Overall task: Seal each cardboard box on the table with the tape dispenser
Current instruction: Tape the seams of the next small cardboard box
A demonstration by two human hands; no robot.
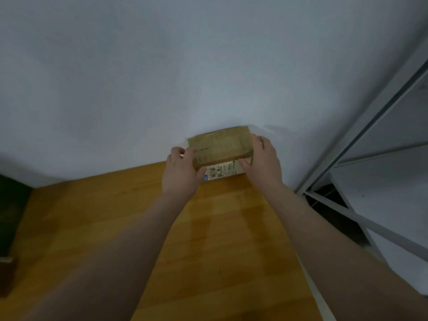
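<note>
Pale grey-blue wall (162, 66) fills the upper frame; orange-brown wooden table (208, 239) runs up the lower centre to meet it.

Cardboard box (220, 147): small, brown, just right of centre, at the table's far edge by the wall. Slightly blurred, so I cannot tell whether it sits on the wood or is lifted. Shiny strips cross its top. White printed label (220, 171) on the near face.

Left hand (180, 172): grips the box's left end, fingers curled round it.
Right hand (264, 161): holds the right end, fingers wrapped over it, thumb on the near face.

Right edge: grey metal shelf frame (370, 147). Left edge: a dark object (11, 216), too dim to identify.
</note>
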